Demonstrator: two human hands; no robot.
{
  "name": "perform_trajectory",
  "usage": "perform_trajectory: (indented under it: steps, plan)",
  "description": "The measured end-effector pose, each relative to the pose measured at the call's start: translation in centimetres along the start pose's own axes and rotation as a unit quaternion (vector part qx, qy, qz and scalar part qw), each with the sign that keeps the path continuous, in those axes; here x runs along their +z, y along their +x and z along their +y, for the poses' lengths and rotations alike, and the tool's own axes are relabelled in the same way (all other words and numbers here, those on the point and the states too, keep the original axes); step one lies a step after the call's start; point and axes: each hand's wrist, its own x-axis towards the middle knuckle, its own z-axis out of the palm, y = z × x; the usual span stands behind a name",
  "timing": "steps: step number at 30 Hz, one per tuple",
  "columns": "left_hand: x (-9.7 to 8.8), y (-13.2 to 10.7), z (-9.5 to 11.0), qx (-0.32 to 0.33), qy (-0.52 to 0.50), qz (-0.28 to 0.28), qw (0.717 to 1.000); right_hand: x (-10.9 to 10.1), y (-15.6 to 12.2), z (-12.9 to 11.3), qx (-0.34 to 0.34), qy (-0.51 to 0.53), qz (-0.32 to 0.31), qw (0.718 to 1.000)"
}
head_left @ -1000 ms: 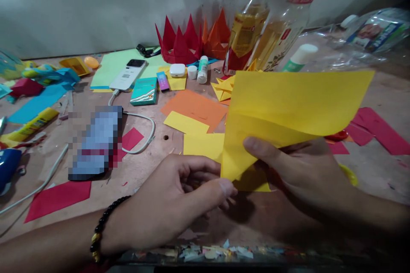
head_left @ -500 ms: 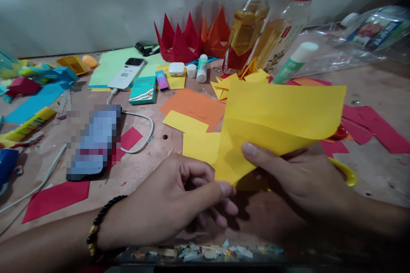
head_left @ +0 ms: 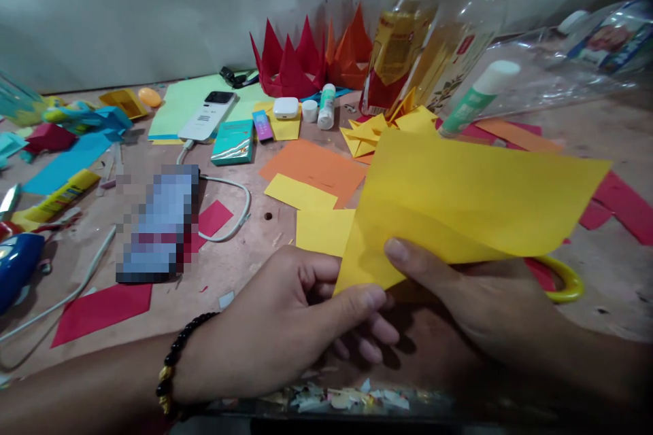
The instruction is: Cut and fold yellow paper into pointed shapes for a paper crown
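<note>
A yellow sheet of paper (head_left: 474, 197) is held up over the table between both hands. My left hand (head_left: 316, 312) pinches its lower left corner between thumb and forefinger, the other fingers curled below. My right hand (head_left: 469, 285) grips the lower edge, thumb on the near face and the fingers hidden behind the sheet. Underneath, to the left, lies another yellow paper (head_left: 324, 230). A yellow scissor-like handle loop (head_left: 568, 282) shows beside my right hand; the rest of it is hidden.
A phone (head_left: 160, 224) with a white cable lies at left. Red and orange paper crowns (head_left: 290, 61) stand at the back near drink bottles (head_left: 398, 47) and a glue stick (head_left: 479, 98). Orange paper (head_left: 311, 166) and red scraps (head_left: 627, 207) lie about. Paper bits (head_left: 352, 397) line the front edge.
The yellow sheet's right side has swung outward to the right and slightly down, so the sheet looks wider and flatter. Both hands keep hold of it. The view has shifted slightly.
</note>
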Motion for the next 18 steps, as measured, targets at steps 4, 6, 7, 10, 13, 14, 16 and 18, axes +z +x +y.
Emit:
perform_trajectory:
  steps: [4, 6, 7, 10, 13, 14, 16, 18]
  plan:
    - [-0.2, -0.2, 0.4, -0.009, 0.003, 0.016, 1.000, -0.6, 0.6, 0.4, 0.011, 0.089, -0.018, 0.996]
    - [-0.5, -0.3, 0.4, -0.004, 0.013, 0.022, 1.000, -0.9, 1.0, 0.6, 0.006, 0.111, -0.002, 0.994]
    - [-0.6, -0.3, 0.3, -0.003, 0.013, 0.024, 1.000, -1.0, 1.2, 0.7, 0.005, 0.114, 0.004, 0.993]
    - [-0.9, -0.2, 0.2, -0.012, 0.020, 0.030, 0.999, -1.1, 1.5, 0.8, -0.002, 0.105, 0.009, 0.994]
    - [-0.9, -0.2, 0.2, -0.007, 0.033, 0.028, 0.999, -0.9, 1.5, 0.4, -0.015, 0.089, 0.011, 0.996]
    - [-0.9, -0.1, 0.2, -0.005, 0.032, 0.025, 0.999, -0.9, 1.4, 0.3, -0.018, 0.087, 0.009, 0.996]
    - [-0.9, -0.1, 0.2, -0.007, 0.031, 0.019, 0.999, -0.8, 1.4, 0.0, -0.026, 0.084, 0.005, 0.996]
    - [-0.8, 0.0, 0.1, -0.007, 0.035, 0.017, 0.999, -0.8, 1.5, -0.2, -0.032, 0.079, 0.007, 0.996]
